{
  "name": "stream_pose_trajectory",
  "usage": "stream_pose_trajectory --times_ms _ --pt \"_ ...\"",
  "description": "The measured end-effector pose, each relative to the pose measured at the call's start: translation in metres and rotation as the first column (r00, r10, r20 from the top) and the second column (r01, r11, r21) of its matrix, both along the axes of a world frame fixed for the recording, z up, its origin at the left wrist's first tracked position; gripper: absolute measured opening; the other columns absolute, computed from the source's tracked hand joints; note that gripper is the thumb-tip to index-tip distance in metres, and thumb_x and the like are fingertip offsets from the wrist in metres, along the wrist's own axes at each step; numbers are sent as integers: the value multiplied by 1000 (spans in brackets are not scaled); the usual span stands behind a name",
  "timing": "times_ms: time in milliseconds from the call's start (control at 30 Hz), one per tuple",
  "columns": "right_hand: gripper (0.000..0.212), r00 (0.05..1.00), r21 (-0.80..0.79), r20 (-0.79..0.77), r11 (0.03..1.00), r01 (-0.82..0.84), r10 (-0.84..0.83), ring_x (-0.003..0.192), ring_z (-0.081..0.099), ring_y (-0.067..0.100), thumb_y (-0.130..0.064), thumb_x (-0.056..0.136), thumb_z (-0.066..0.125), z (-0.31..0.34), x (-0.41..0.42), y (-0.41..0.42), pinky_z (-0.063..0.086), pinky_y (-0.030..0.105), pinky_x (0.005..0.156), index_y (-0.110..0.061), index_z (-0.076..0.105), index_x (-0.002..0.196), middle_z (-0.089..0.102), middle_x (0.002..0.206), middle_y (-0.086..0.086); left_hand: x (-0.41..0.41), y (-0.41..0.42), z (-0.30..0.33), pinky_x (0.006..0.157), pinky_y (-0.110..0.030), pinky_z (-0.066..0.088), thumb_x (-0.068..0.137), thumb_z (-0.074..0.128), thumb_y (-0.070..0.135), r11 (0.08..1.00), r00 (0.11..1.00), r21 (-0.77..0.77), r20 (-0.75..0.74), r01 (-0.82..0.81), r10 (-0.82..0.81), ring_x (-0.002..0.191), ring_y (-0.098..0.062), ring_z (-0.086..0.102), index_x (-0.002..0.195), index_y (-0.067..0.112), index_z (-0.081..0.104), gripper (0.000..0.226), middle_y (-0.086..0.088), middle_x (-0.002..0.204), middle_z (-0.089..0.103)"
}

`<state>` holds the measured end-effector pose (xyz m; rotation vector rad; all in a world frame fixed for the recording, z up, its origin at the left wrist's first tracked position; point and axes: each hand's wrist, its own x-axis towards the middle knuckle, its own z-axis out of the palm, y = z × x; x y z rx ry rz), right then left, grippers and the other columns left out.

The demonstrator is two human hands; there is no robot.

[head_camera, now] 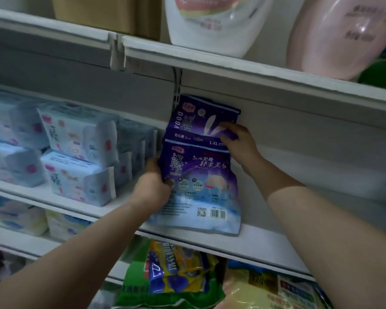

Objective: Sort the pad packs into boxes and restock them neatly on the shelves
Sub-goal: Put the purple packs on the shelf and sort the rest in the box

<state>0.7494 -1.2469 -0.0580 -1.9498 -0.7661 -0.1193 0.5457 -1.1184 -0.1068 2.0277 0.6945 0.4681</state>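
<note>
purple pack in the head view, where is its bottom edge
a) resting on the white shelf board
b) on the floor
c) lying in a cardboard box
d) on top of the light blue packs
a: the purple pack stands upright with its bottom edge on the white shelf, held by the left hand at its side and the right hand near its top.

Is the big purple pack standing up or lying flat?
Standing up. The front purple pack has its bottom edge on the shelf, barcode low, left hand gripping its side.
</note>
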Motion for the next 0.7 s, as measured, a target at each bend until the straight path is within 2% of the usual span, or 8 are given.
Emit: stream_pose_trajectory --times_ms 67,133,200,267,367,500,600,700 --pt "43 998 69 -6 995 68 -68 116 52 16 -25 95 62 -3 -9 -16 46 25 101 -19 53 136 50 131 1 10 -1 7 81 -33 38 94 56 7 999 997 -30 70 -26 28 102 -32 57 140 14 30 53 -14 119 60" --pt "57 981 99 -154 986 134 -118 108 56 17 -36 93 65 -11 -25 -32 49 29 91 -21 41 142 52 128 5 22 -1 16 79 -33 37 95 53 7 998 992 -38 114 -50 54 97 -31 56 136 13 33 46 -12 114 59" --pt "75 934 96 -355 993 76 -37 100 63 15 -41 85 72 -24 -39 -43 52 30 85 -22 32 145 60 120 6 35 2 23 79 -34 37 95 52 7 998 988 -15 142 -57 59 106 -35 58 134 12 35 44 -15 119 60" --pt "87 892 115 -447 993 -22 72 102 67 15 -29 75 85 -37 -47 -47 55 36 91 -19 32 144 65 120 4 45 6 25 81 -34 38 94 53 5 999 980 7 195 -50 47 109 -34 58 131 13 38 41 -13 118 61" --pt "77 918 165 -393 986 15 52 106 66 20 -6 66 89 -46 -46 -38 54 45 96 -13 46 129 66 117 4 56 13 23 86 -36 45 90 60 7 998 948 51 317 -31 13 107 -28 60 126 18 42 42 -3 114 61" --pt "64 964 164 -256 980 112 -67 99 63 17 -7 70 87 -43 -46 -23 52 30 86 -21 44 117 62 104 -6 56 15 11 105 -41 41 82 70 8 994 922 112 384 -2 -42 125 -28 48 147 29 27 81 -11 144 38" --pt "72 970 98 -201 982 161 -139 104 55 17 -11 73 85 -41 -43 -12 44 24 86 -14 41 130 53 114 0 49 11 -8 114 -38 25 86 68 4 989 964 147 257 27 -64 146 -29 20 155 24 2 98 -12 161 9" --pt "95 969 3 -184 986 168 -165 109 46 15 -14 69 89 -43 -37 -4 41 25 98 -16 30 145 44 126 2 48 14 -30 114 -29 18 85 68 4 978 974 189 189 90 -126 148 -25 12 155 22 5 96 -10 162 9"
